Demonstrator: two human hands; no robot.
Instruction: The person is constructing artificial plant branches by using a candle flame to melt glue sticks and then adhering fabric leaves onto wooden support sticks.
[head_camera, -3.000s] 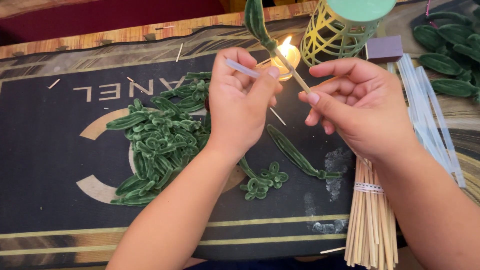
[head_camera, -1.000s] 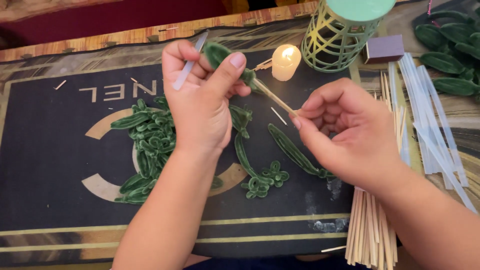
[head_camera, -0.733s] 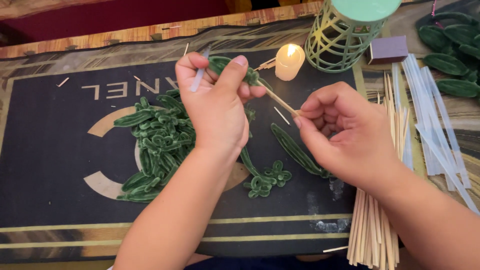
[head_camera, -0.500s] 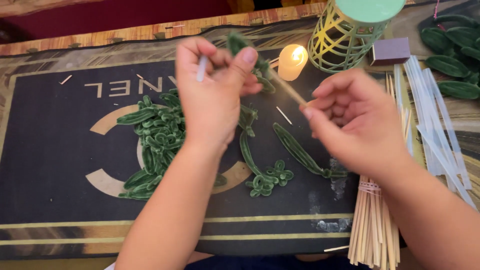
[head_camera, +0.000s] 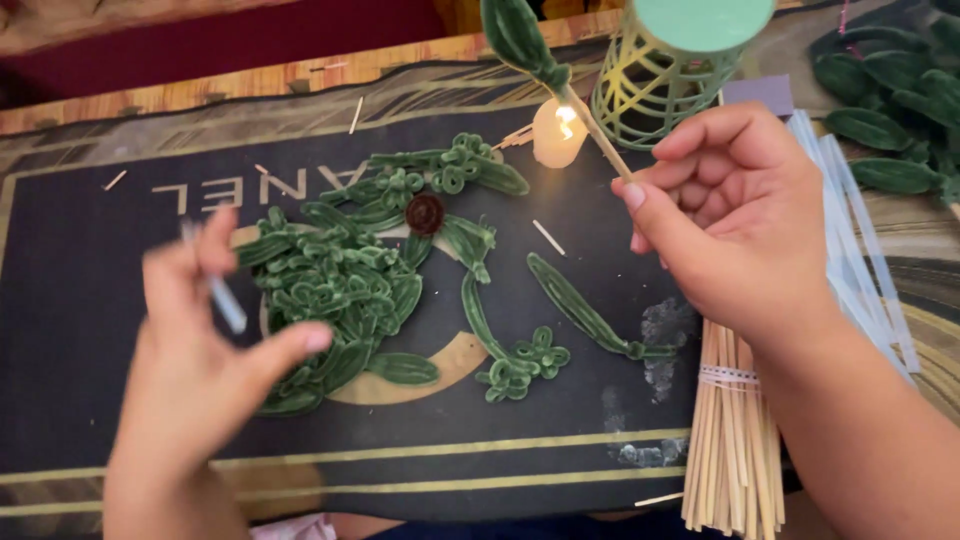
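Soft, even light; the candle flame (head_camera: 566, 118) glows far right, and the left hand (head_camera: 205, 355) is probably motion-blurred.

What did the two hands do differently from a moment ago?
The left hand let go of the green leaf on a stick and dropped back toward the person, keeping the thin clear stick in its grip. The right hand now holds the leaf stick alone, raised beside the lit candle. The pile of green leaves, the bundle of wooden sticks and the dark mat stayed put.
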